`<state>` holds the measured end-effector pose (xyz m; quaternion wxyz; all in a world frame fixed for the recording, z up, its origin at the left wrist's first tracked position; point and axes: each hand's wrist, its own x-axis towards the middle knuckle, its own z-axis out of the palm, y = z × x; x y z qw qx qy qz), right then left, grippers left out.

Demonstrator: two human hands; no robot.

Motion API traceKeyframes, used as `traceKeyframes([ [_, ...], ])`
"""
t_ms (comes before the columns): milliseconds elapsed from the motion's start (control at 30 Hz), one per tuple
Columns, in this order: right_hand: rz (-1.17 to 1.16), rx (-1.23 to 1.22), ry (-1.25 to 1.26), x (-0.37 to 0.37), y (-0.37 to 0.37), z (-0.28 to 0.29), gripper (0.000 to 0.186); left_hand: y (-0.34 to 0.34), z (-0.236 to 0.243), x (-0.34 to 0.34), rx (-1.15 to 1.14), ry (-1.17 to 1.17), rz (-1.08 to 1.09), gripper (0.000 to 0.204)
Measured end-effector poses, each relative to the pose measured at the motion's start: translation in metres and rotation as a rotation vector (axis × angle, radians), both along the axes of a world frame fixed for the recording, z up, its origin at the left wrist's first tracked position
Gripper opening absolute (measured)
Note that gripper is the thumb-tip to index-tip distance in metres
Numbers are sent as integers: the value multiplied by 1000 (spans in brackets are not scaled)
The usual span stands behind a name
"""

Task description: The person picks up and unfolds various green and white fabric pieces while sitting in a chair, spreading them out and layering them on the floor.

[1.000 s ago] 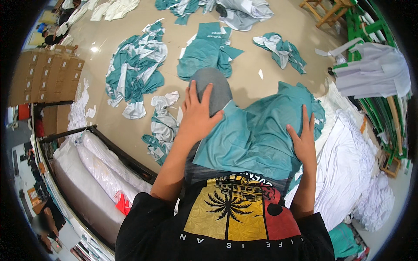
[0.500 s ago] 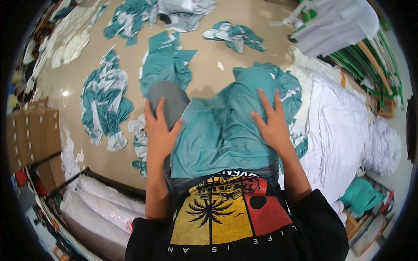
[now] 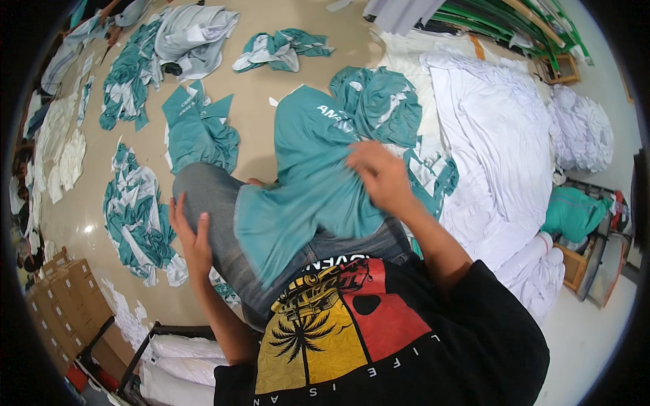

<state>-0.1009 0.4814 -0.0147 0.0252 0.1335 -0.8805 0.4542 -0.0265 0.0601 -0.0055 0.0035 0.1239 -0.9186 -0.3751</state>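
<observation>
A teal cloth piece (image 3: 318, 183) with white lettering near its far end lies across my lap, loosely spread over my grey-trousered legs. Its near left corner hangs over my left thigh and looks smeared by motion. My right hand (image 3: 384, 177) is on the cloth's right side, fingers bent and somewhat blurred, with folds running toward its grip. To the left, my left hand (image 3: 195, 237) rests by my knee, fingers apart and off the cloth.
Several teal-and-white cloth heaps (image 3: 139, 210) lie on the tan floor. White fabric (image 3: 494, 142) covers the right side. Cardboard boxes (image 3: 71, 304) stand at left, wrapped rolls (image 3: 183, 369) lower left. Green frames (image 3: 501, 27) lean at the far right.
My left hand has come off the cloth and moved left. My right hand now gathers the cloth at its right side, its left part has lifted off my thigh, and the view has shifted.
</observation>
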Motion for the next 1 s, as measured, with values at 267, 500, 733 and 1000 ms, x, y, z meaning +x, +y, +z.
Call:
traceKeyframes([
  [267, -346, 662, -332, 59, 207, -175, 25, -83, -126, 32, 733, -33, 324, 71],
  [500, -101, 515, -1076, 191, 304, -257, 44, -168, -349, 232, 111, -1071, -57, 76],
  [733, -32, 706, -1222, 165, 313, -196, 45, -140, -389, 307, 474, -1385, 236, 91],
  [1000, -139, 410, -1112, 9, 223, -138, 45, -141, -421, 314, 94, -1124, 387, 78],
])
